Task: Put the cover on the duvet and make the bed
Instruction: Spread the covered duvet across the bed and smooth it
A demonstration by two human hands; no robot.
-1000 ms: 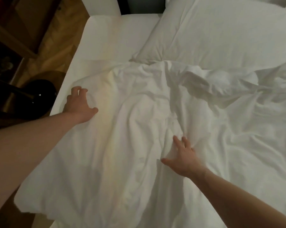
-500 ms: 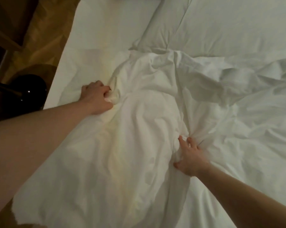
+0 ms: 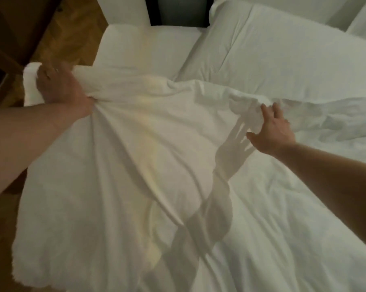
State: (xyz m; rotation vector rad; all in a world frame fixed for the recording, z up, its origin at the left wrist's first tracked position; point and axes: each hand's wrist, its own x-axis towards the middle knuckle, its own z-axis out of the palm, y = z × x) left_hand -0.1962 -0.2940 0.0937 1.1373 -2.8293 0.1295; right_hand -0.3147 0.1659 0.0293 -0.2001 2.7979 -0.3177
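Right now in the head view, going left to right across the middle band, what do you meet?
Wooden floor → left hand gripping a bunch of the duvet → right hand at a crumpled fold. The pillow lies farther back, so I leave it out.

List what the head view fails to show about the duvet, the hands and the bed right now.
- Left hand: motion-blurred; its grip bunches the duvet, but the fingertips are buried in fabric.
- Right hand: fingertips lie against a fold; pinching or only touching, unclear.
- Duvet: white on white, so cover and filling cannot be told apart; near edge cut off by the frame.
- Pillow: far end cut off at the right edge.
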